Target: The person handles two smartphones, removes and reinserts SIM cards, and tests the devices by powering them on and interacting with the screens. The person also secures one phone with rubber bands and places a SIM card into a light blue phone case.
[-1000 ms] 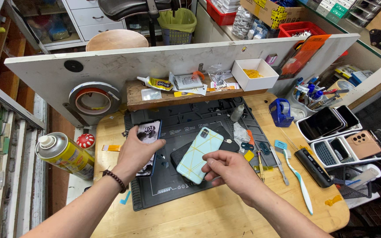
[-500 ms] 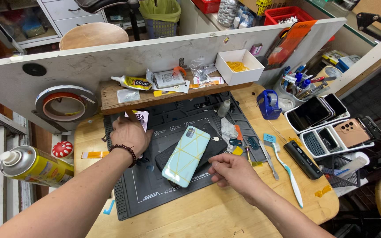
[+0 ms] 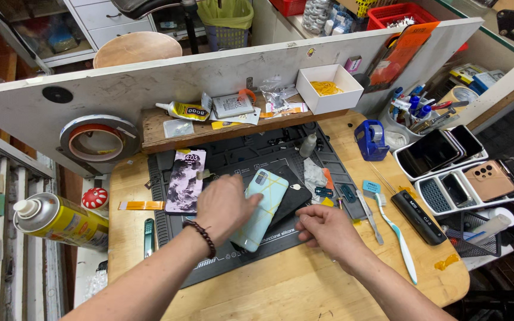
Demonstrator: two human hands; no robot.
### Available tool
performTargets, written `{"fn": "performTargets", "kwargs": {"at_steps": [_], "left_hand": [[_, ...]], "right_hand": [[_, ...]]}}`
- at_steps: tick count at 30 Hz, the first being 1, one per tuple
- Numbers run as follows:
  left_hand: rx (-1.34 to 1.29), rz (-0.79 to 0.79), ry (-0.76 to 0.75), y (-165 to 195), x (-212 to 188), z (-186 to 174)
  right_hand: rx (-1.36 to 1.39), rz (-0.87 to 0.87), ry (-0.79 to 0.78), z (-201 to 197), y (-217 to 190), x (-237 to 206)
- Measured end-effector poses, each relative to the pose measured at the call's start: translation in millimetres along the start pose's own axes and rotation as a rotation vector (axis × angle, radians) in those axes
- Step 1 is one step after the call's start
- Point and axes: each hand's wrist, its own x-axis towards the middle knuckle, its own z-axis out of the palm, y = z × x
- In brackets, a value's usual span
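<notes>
L hand (image 3: pixel 224 205) on mint phone (image 3: pixel 261 209), work mat (image 3: pixel 209 261)

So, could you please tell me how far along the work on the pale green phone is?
Done: a lit phone lies set aside on the dark mat. In hand: the left hand presses on the pale green phone, lying back up over a black phone, while the right hand rests beside it. Left: tools lie untouched.

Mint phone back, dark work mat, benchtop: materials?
Mint phone back: looks like glossy plastic or glass, with soft sheen; can't tell which. Dark work mat: matte, moulded compartments, probably silicone or rubber. Benchtop: pale wood, visible grain, worn finish.
</notes>
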Motion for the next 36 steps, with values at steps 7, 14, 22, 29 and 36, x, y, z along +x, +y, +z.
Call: {"fn": "performTargets", "kwargs": {"at_steps": [7,14,22,29,36], "left_hand": [[0.005,-0.03,0.015,24.4,-10.0,19.5],[-0.515,-0.252,-0.096,10.4,15.3,30.4],[-1.055,-0.119,-0.134,26.4,-20.1,-15.4],[-0.937,0.075,0.024,39.6,-47.7,-62.8],[-1.004,0.109,-0.022,37.3,-59.8,-76.1]], "right_hand": [[0.031,0.031,0.084,-27.6,8.4,8.1],[0.11,-0.039,-0.014,-22.8,-18.7,13.6],[0.517,-0.118,-0.319,1.8,-55.3,-8.0],[0.665,-0.245,-0.392,10.0,-74.9,-31.6],[0.69,-0.324,-0.37,17.6,-81.9,-54.5]]}}
